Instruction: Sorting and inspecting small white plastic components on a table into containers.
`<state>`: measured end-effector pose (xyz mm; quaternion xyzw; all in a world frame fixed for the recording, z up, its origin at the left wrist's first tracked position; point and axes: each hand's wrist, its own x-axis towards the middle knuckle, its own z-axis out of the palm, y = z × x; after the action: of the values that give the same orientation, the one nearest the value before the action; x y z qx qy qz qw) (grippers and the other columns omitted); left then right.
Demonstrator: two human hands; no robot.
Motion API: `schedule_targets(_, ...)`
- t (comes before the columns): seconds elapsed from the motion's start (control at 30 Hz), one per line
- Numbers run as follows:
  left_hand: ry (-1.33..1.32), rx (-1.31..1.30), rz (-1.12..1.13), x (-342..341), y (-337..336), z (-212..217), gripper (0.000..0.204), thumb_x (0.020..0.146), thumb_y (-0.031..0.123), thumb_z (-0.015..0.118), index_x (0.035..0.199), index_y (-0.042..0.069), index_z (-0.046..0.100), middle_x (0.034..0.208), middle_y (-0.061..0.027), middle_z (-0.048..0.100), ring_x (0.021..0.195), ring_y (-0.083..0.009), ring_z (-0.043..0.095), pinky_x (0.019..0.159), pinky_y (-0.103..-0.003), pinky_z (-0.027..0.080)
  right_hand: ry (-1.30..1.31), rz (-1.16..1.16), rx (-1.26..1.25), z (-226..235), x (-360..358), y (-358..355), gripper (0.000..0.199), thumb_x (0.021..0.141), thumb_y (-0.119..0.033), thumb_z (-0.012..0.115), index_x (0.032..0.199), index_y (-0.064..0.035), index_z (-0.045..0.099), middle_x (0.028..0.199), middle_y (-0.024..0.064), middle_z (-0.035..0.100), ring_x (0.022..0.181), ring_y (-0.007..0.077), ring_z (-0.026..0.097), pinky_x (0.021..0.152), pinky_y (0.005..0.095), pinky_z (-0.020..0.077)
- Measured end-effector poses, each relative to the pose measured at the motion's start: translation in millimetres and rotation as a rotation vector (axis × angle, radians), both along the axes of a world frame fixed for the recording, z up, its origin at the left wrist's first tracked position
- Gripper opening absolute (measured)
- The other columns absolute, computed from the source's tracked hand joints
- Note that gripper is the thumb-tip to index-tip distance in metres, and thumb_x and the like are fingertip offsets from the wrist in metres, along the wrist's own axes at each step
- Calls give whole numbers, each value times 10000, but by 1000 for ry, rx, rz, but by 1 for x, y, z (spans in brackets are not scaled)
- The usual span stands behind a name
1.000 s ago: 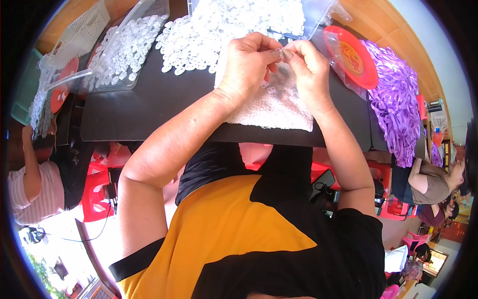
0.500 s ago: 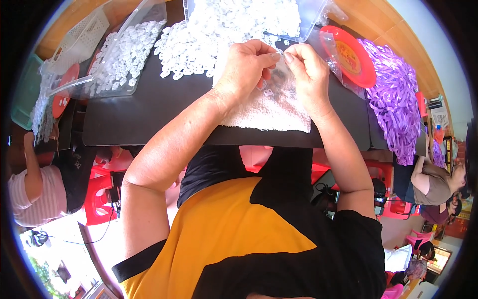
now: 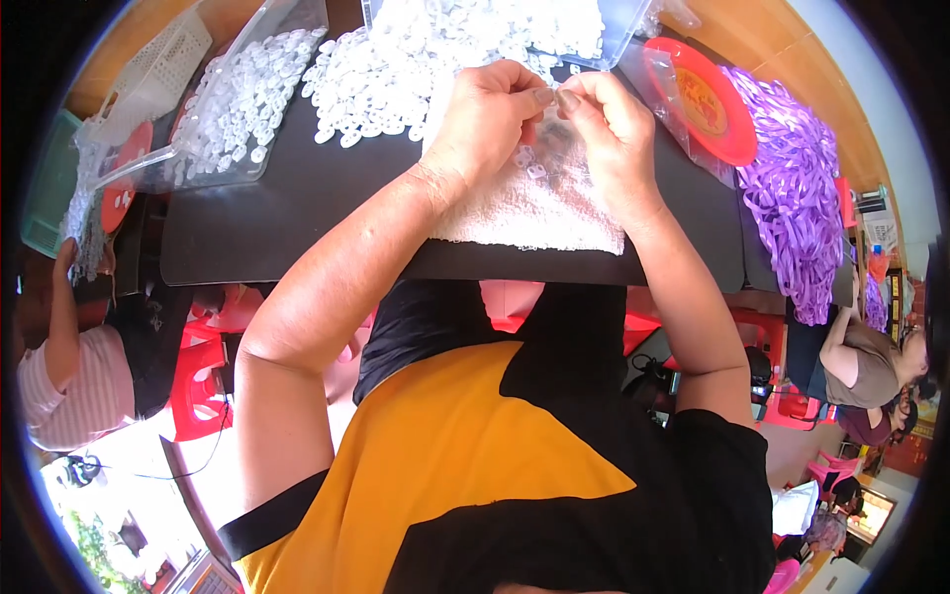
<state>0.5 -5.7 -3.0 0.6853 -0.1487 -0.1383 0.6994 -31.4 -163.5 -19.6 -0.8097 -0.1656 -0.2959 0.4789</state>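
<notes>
Above a white terry towel [image 3: 534, 220] on the dark table, my left hand [image 3: 495, 114] and my right hand [image 3: 611, 129] meet with thumbs and forefingers pinched. Whatever lies between the fingertips is too small to make out. Just below my left fingers, a few small white oval plastic pieces [image 3: 535, 171] rest on the towel. Beyond my hands spreads a big pile of similar white pieces [image 3: 371, 89], reaching up to a clear plastic bin [image 3: 618, 35] at the far side.
A clear tub [image 3: 242, 109] of white pieces stands at the left, near a white basket [image 3: 158, 74]. Right of my hands are a red plate [image 3: 705, 99] in clear film and a heap of purple ribbon straps [image 3: 792, 188]. Co-workers sit at left [image 3: 84, 381] and right [image 3: 861, 356].
My hands have risen very slightly and remain pinched close together. At the left, the co-worker's hand has moved up to the hanging grey strands.
</notes>
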Motion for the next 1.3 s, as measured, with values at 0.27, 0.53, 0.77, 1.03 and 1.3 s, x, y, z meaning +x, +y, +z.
schedule_targets(0.27, 4, 22, 3, 0, 0, 2, 126, 928, 119, 606, 924, -4, 634, 683, -30, 591, 548, -74, 520, 460, -222, 396, 21, -30, -39, 4, -2, -3, 82, 880, -38, 627, 939, 4, 586, 808, 97, 643, 711, 174, 611, 657, 291, 487)
schedule_targets(0.53, 109, -74, -51, 1, 1, 0, 147, 931, 133, 607, 936, -13, 618, 718, -43, 609, 560, -84, 543, 468, -227, 418, -47, -89, -173, 8, -2, -1, 50, 890, -29, 591, 924, -19, 556, 800, 116, 609, 695, 257, 615, 634, 333, 486)
schedule_targets(0.77, 24, 51, 17, -8, 0, 2, 115, 918, 110, 599, 881, 9, 641, 639, -4, 568, 546, -60, 492, 495, -222, 395, -23, -55, -216, -1, -4, 3, 57, 866, 10, 556, 908, -22, 534, 801, 133, 593, 706, 332, 612, 637, 369, 483)
schedule_targets(1.03, -50, 60, -11, 0, 3, 1, 111, 898, 109, 614, 866, 8, 646, 606, 2, 551, 533, -57, 486, 487, -225, 388, -25, -24, -188, 8, -5, 1, 30, 895, -29, 596, 903, -7, 577, 772, 108, 580, 684, 251, 607, 621, 323, 472)
schedule_targets(1.3, 137, 40, -75, 9, 6, 0, 111, 874, 92, 621, 832, -11, 620, 562, -28, 536, 418, -84, 434, 377, -248, 317, 115, -163, -186, 26, 18, -30, 104, 832, -81, 691, 897, -25, 632, 753, 83, 657, 681, 161, 631, 619, 288, 474)
